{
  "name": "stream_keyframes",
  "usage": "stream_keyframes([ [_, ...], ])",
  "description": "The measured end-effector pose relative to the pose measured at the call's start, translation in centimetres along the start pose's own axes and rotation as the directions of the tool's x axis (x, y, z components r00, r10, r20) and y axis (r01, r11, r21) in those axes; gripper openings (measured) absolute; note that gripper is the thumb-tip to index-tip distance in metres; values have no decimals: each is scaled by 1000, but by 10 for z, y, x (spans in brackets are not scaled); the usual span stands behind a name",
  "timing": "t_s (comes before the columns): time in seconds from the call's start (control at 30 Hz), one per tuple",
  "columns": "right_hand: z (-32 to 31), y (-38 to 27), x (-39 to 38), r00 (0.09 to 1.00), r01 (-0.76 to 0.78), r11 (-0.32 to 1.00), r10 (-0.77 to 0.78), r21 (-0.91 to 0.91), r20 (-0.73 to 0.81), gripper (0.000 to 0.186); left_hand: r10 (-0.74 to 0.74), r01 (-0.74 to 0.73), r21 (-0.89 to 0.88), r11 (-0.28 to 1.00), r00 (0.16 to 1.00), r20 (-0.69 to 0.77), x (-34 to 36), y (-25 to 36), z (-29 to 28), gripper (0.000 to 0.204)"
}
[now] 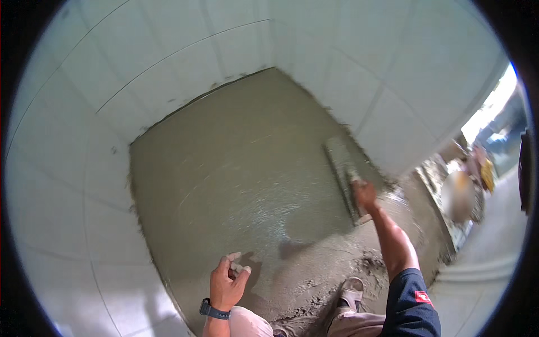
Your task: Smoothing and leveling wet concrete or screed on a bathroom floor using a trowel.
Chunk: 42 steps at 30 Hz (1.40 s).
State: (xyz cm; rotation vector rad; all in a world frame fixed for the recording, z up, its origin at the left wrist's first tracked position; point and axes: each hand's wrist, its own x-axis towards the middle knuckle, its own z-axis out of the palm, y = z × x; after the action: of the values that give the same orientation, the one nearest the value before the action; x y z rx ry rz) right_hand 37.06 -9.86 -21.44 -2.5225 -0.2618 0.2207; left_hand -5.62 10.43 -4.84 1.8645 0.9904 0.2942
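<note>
My right hand grips the handle of a long flat trowel, whose blade lies on the wet grey cement floor near the right wall. My left hand, with a dark watch on its wrist, hovers over the near left part of the floor. Its fingers are loosely bent, with a gap to the thumb, and hold nothing; grey cement coats the tips. The far cement is smooth and partly shiny, while rough, lumpy cement lies near my feet.
Pale tiled walls enclose the floor at left, back and right. My sandalled foot stands on the rough cement. Beyond a doorway edge at right lie cluttered items, including something yellow and a blurred round shape.
</note>
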Motion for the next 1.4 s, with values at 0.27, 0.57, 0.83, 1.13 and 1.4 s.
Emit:
stream_keyframes([
  [0.27, 76, -66, 78, 945, -17, 967, -67, 255, 320, 57, 96, -106, 150, 983, 993, 74, -60, 30, -32, 43],
  [0.57, 81, -116, 19, 917, 0, 958, -115, 288, 381, 60, 116, -154, 174, 973, 971, 209, -73, 14, -43, 48],
  [0.83, 65, -84, 9, 953, 273, 962, -271, 0, 137, 52, 100, -104, 12, 994, 977, 190, -74, 39, -57, 43],
  [1.13, 108, -170, -84, 855, 247, 960, -279, 130, 437, 47, 45, -68, 62, 996, 948, 315, -58, 45, -25, 50],
  [1.4, 67, -131, -14, 932, 189, 975, -215, 113, 293, 50, 12, -34, 72, 997, 957, 289, -61, 62, -21, 52],
])
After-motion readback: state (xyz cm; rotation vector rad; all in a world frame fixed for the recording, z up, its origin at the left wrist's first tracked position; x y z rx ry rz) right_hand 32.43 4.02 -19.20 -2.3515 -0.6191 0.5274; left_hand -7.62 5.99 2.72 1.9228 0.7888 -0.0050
